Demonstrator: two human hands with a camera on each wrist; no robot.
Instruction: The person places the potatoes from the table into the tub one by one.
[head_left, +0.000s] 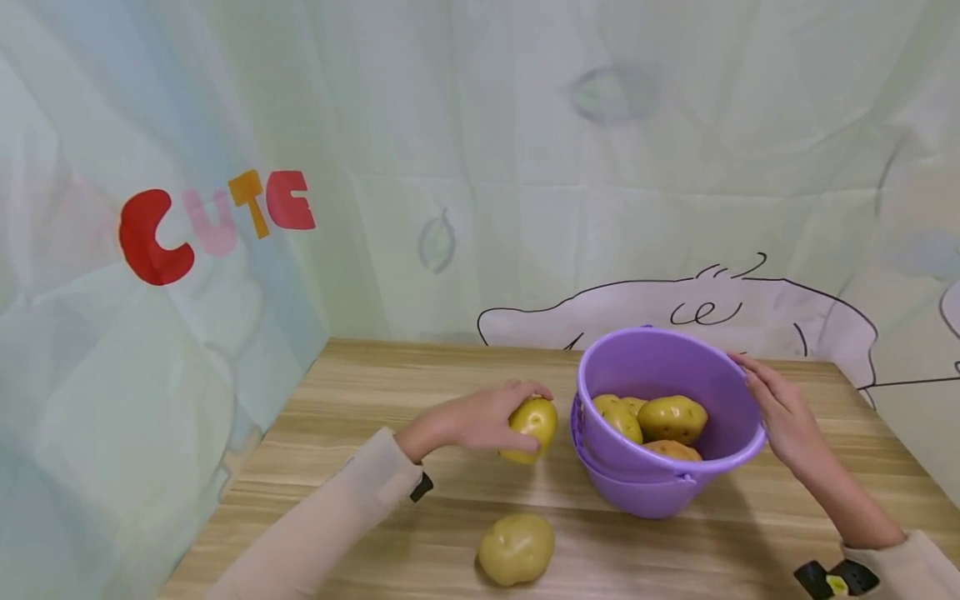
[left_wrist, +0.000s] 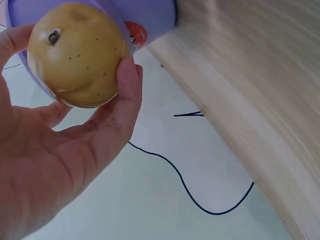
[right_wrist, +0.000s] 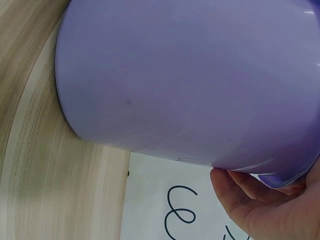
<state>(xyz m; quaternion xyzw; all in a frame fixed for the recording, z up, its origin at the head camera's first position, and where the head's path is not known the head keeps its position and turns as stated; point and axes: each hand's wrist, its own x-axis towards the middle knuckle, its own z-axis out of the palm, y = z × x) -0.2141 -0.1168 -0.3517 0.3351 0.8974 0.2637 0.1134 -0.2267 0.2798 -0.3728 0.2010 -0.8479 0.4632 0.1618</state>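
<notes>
My left hand (head_left: 491,419) grips a yellow potato (head_left: 537,422) just left of a purple bucket (head_left: 622,450). In the left wrist view the thumb and fingers curl round this potato (left_wrist: 82,57), its dark spot showing. Inside the bucket lie several potatoes (head_left: 672,418), some partly hidden by the others and by the wall. My right hand (head_left: 787,417) rests against the right side of the bucket's rim, its fingers fairly straight. From the right wrist, the fingertips touch the outer wall of the bucket (right_wrist: 175,85). Another potato (head_left: 516,549) lies on the table in front.
The wooden table (head_left: 360,392) ends at a back edge against a printed cloth backdrop (head_left: 480,167). Coloured letters (head_left: 157,237) are printed on the left cloth. The bucket's handle (head_left: 576,425) hangs down along its left side.
</notes>
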